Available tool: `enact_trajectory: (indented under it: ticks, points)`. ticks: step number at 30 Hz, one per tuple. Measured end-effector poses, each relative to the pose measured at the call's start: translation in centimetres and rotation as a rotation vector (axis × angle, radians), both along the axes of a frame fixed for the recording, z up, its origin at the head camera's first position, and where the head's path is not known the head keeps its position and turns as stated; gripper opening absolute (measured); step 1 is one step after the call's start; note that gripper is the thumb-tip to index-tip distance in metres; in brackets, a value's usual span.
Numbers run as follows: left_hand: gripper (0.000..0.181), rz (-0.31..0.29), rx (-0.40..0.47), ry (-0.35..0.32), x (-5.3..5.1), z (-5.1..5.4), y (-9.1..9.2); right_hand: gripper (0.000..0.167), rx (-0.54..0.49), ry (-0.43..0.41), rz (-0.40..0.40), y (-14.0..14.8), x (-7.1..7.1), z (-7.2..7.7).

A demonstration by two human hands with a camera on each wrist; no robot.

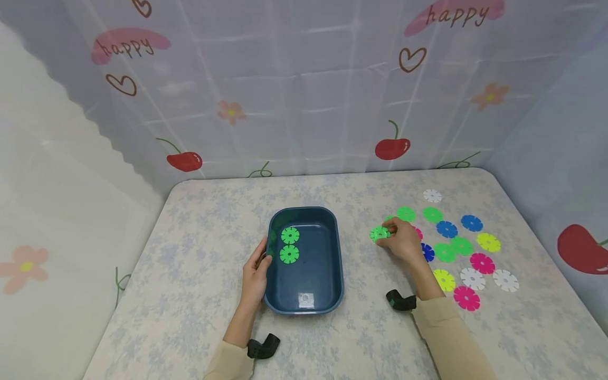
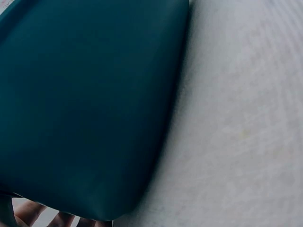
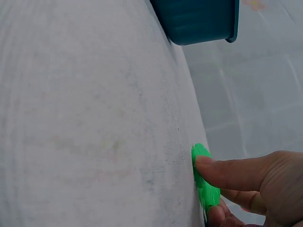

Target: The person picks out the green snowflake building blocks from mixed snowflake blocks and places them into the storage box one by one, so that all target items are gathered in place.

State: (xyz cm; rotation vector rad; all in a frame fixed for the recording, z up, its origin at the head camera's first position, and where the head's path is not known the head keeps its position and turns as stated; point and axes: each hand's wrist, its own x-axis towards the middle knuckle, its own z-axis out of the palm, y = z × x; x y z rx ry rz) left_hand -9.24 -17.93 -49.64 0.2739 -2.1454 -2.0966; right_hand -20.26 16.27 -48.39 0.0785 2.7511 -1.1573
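Observation:
A dark blue plastic basin (image 1: pixel 304 295) lies on the table, with two green notched discs (image 1: pixel 290 254) flat inside, one above the other. My left hand (image 1: pixel 254 277) holds its left side, thumb by the rim; in the left wrist view the basin's wall (image 2: pixel 90 109) hides most of that hand, and fingers (image 2: pixel 28 213) show at the bottom edge. To the basin's right, my right hand (image 1: pixel 402 241) pinches a green notched disc (image 1: pixel 379 234) between thumb and fingers. The right wrist view shows this green disc (image 3: pixel 208 191) low by the tabletop, partly covered by the thumb (image 3: pixel 232 172).
Around and right of my right hand lie several loose notched discs: green (image 1: pixel 433 215), blue (image 1: pixel 472 222), yellow (image 1: pixel 489 242), pink (image 1: pixel 467 298) and white (image 1: pixel 505 281). The patterned tablecloth (image 1: pixel 190 274) ends at a printed curtain (image 1: pixel 304 105) behind.

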Motion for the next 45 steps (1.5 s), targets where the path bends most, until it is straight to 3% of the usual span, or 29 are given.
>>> enact_trajectory:
  ticks: [9,13,17,23,29,38,45]
  points:
    - [0.050,-0.005,-0.006,0.004,0.0,0.1,0.0,0.038,0.133,0.030,0.016,-0.1,0.1,1.1]
    - [0.050,-0.006,-0.013,0.008,0.0,0.1,0.0,0.031,0.130,0.025,0.039,0.1,0.4,1.5]
    - [0.051,-0.004,-0.002,-0.001,0.0,0.3,0.0,0.029,0.052,-0.001,0.040,0.2,0.6,1.7]
    - [0.051,-0.005,0.002,-0.006,-0.2,0.2,0.0,0.038,-0.128,-0.053,-0.027,0.1,0.7,1.6]
    - [0.051,-0.006,-0.002,-0.014,-0.1,0.2,0.0,0.040,-0.133,-0.031,-0.053,0.1,1.0,1.9]
    - [0.051,-0.011,0.012,-0.003,-0.1,0.3,0.0,0.039,-0.391,0.002,-0.004,-1.8,2.1,3.5]
    - [0.050,-0.008,0.004,-0.011,-0.1,0.2,0.1,0.035,-0.459,0.051,0.069,-4.3,3.2,5.5]
